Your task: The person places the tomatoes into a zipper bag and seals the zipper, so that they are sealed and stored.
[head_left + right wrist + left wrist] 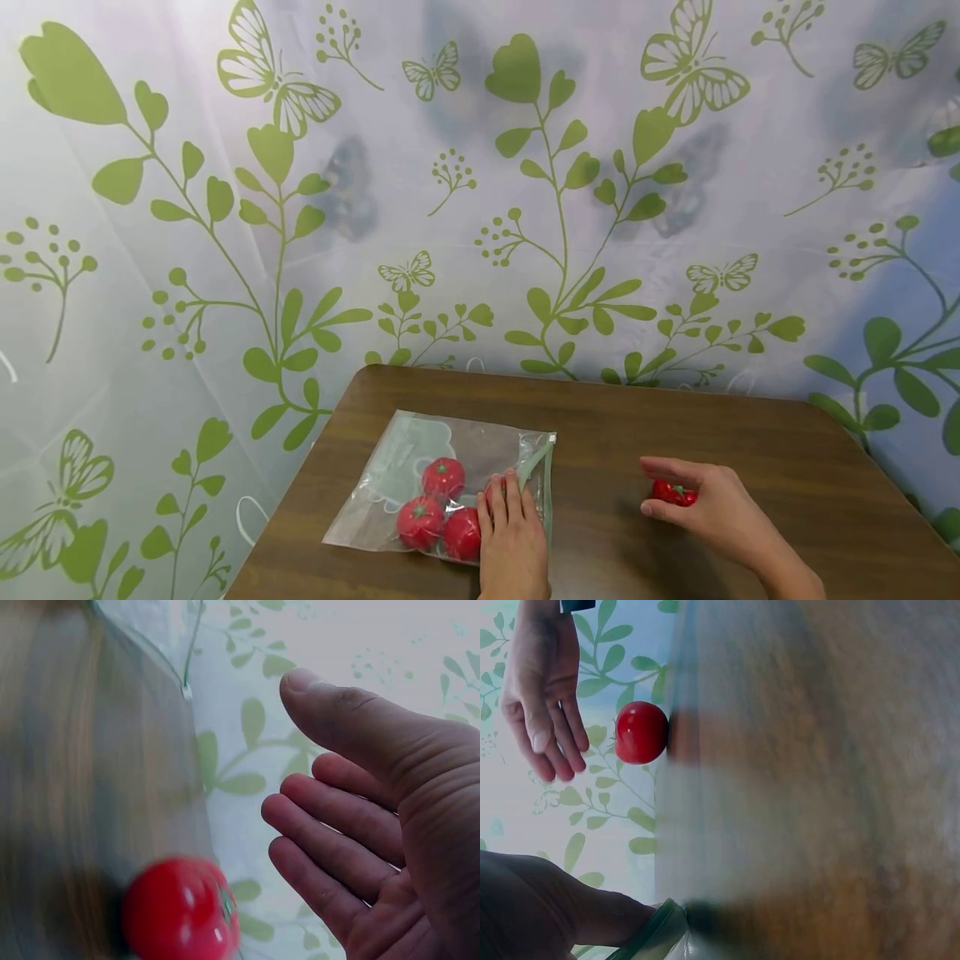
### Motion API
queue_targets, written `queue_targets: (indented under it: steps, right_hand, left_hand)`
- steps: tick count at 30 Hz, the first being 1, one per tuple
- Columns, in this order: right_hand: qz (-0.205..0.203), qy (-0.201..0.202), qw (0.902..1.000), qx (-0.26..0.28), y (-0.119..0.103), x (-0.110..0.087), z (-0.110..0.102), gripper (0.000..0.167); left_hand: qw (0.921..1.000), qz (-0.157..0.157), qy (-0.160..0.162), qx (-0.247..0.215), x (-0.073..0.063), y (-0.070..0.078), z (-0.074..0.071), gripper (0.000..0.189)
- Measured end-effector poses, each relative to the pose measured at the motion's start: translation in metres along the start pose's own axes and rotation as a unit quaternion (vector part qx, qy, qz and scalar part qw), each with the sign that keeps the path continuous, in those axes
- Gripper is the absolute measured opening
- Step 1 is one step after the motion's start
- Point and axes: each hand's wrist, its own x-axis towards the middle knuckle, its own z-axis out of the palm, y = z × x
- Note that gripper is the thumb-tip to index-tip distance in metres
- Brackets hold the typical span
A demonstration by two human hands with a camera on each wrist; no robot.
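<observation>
A clear zip bag [480, 433] with a green seal strip lies flat on the table, several red tomatoes [421, 523] inside it. My left hand [512, 533] rests on the bag's right part with fingers extended, partly covering one tomato. In the left wrist view, that hand's thumb [604, 915] is right at the green seal strip [656, 930]. To the right, a single tomato [673, 493] sits on the table. My right hand [723, 508] hovers around it, thumb and fingers spread apart. In the right wrist view, the palm holds nothing and this tomato [180, 909] is apart from the fingers.
The brown wooden table [600, 408] has its far edge close to a hanging curtain [480, 192] printed with green leaves and butterflies. The bag's white slider [552, 437] sits at its far right corner.
</observation>
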Motion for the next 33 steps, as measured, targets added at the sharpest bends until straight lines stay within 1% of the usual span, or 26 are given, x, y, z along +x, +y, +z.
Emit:
queue_targets:
  steps: [4,10,17,18,21,25,26,33]
  right_hand:
    - [0.024,-0.002,0.9997,-0.004,0.011,-0.007,-0.014,0.066]
    - [0.029,0.027,0.9984,-0.041,0.026,-0.018,-0.026,0.067]
    - [0.045,0.045,0.9960,-0.062,0.045,-0.027,-0.036,0.062]
    - [0.048,0.045,0.9957,-0.065,0.048,-0.028,-0.037,0.061]
    - [0.065,0.036,0.9950,-0.067,0.057,-0.030,-0.040,0.064]
    - [0.091,0.018,0.9938,-0.062,0.066,-0.031,-0.042,0.071]
    - [0.096,0.014,0.9934,-0.061,0.069,-0.032,-0.042,0.073]
    - [0.107,0.005,0.9931,-0.049,0.081,-0.030,-0.037,0.077]
  left_hand:
    - [1.0000,-0.001,-0.005,0.000,0.000,0.001,-0.001,0.117]
    - [0.9999,-0.001,-0.013,0.001,0.000,0.001,-0.002,0.118]
    - [0.9999,0.004,0.008,0.007,-0.001,0.000,-0.001,0.118]
    - [0.9999,0.005,0.010,0.007,-0.001,0.000,-0.001,0.117]
    - [1.0000,0.001,0.002,0.000,0.000,0.000,-0.003,0.117]
    - [0.9999,-0.003,-0.012,-0.009,0.002,0.001,-0.002,0.117]
    - [0.9999,-0.003,-0.011,-0.009,0.002,0.001,-0.002,0.116]
    - [0.9999,-0.007,-0.012,-0.006,0.002,0.001,-0.001,0.118]
